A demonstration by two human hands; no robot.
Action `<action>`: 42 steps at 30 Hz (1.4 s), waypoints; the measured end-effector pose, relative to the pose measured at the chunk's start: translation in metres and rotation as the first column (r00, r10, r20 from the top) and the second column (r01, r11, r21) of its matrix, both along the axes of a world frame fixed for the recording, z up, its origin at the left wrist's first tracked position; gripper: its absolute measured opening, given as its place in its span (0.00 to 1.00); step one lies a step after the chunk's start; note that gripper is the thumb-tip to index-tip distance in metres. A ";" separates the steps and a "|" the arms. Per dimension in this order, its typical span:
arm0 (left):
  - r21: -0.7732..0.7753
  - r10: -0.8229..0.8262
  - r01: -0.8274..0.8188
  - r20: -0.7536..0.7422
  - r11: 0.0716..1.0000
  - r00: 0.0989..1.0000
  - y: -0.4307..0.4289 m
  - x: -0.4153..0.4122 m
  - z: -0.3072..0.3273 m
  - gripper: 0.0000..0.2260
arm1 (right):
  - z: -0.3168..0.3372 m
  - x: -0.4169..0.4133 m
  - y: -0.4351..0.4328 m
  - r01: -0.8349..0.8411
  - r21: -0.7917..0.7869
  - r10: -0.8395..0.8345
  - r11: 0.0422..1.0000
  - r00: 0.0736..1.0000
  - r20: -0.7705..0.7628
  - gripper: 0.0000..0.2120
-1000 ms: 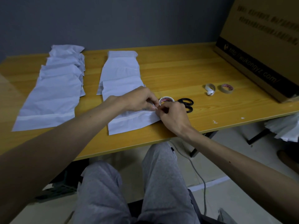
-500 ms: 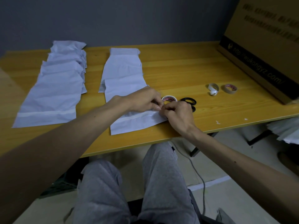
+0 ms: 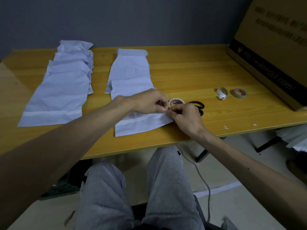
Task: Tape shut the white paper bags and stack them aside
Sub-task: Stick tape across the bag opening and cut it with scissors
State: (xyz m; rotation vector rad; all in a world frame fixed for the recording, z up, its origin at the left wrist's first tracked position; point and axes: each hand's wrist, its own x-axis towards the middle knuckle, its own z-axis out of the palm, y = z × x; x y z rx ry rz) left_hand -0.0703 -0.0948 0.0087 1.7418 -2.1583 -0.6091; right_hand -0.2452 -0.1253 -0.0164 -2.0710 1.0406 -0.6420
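text | cardboard box (image 3: 274, 52) | black band reads "http://wukongyz.com/" | upper print blurred

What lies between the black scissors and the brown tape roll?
Head view: a curled white strip lies between the scissors and the brown tape roll, nearer the roll.

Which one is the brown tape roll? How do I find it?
Start at the big cardboard box on the right of the wooden table. Left of its lower edge two small rings lie side by side. The brown tape roll is the ring nearer the box, tan, while its neighbour is a white, loose curl.
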 end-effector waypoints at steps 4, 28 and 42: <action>0.027 -0.016 0.015 0.038 1.000 0.999 0.000 -0.002 0.001 0.02 | 0.001 0.003 0.003 -0.012 -0.136 0.006 0.991 0.999 -0.044 0.08; 0.000 0.350 -0.351 -0.053 0.937 0.935 0.091 0.045 -0.021 0.11 | 0.015 0.000 0.002 -0.061 -0.317 -0.072 0.946 0.917 -0.392 0.09; 0.006 0.449 -0.449 -0.057 0.893 0.892 0.115 0.069 -0.034 0.16 | 0.001 0.064 0.029 -0.514 -0.218 0.439 0.829 0.842 -0.314 0.14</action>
